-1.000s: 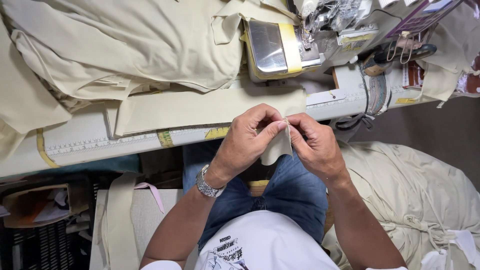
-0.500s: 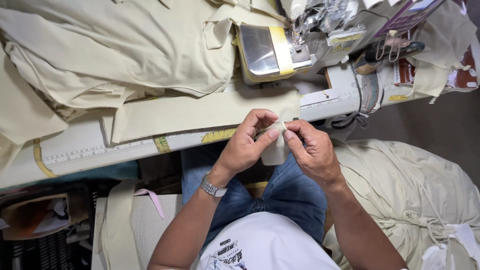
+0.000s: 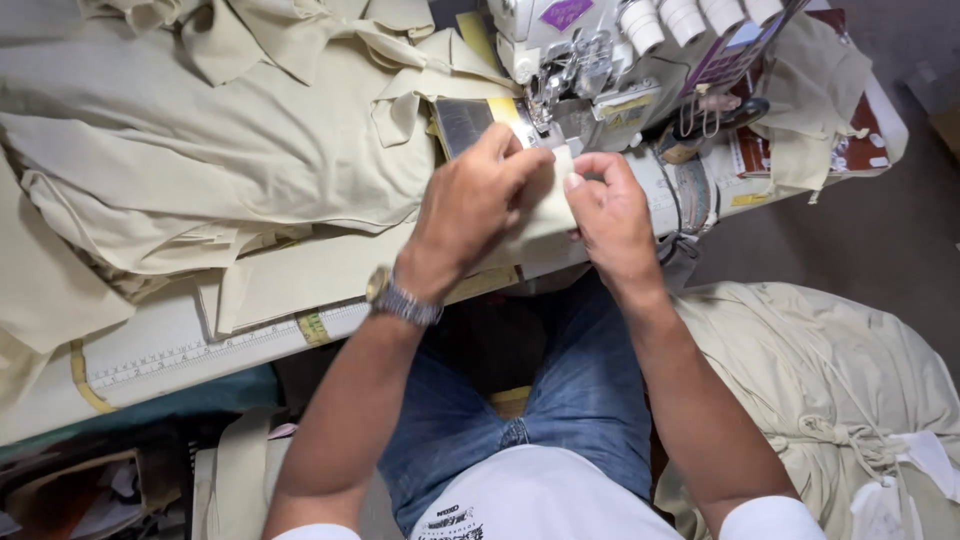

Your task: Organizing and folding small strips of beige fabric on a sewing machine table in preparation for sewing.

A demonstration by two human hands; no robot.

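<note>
My left hand (image 3: 478, 205) and my right hand (image 3: 612, 215) both pinch a small folded piece of beige cloth (image 3: 553, 200), held up just in front of the sewing machine (image 3: 600, 60). The cloth sits between my fingertips, close to the machine's presser foot (image 3: 550, 95). A metal watch (image 3: 400, 298) is on my left wrist. Most of the small piece is hidden by my fingers.
A big heap of beige garments (image 3: 200, 150) covers the table's left side. A flat beige strip (image 3: 300, 280) lies near the table edge with a printed ruler (image 3: 180, 355). Thread cones (image 3: 690, 15) stand on the machine. A tied beige bundle (image 3: 830, 400) lies on the floor at right.
Both hands have lifted the small cloth piece from over my lap up and forward to the sewing machine's needle area.
</note>
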